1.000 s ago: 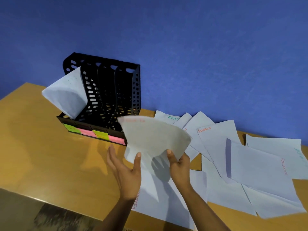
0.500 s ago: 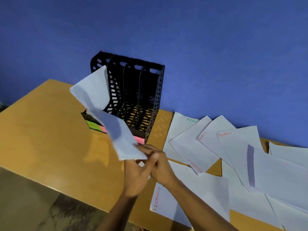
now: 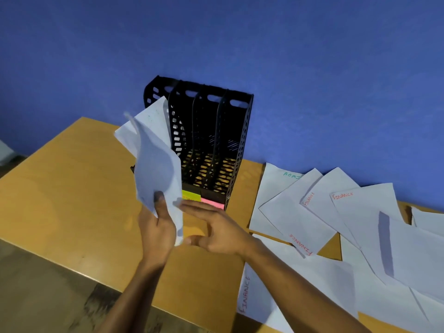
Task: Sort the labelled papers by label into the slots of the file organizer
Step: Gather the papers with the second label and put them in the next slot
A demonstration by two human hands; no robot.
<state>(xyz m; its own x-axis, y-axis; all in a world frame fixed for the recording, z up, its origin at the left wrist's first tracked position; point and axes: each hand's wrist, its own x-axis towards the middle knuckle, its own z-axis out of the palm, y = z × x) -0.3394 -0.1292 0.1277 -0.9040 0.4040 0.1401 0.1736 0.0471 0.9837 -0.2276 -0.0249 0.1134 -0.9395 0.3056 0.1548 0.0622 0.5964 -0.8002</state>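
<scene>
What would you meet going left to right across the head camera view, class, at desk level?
Left hand holding a curled paper → right hand → pink label on the file organizer → loose FINANCE papers.

Blue wall [image 3: 312, 68], wooden table [image 3: 60, 188], mottled floor [image 3: 36, 296]

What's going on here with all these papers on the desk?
A person is sorting labelled sheets into a black file organizer on a wooden desk. The left hand holds one curled sheet up in front of the organizer's leftmost slot, where another sheet already stands. The right hand is open beside it, holding nothing. More sheets, several marked FINANCE, lie scattered to the right.
</scene>
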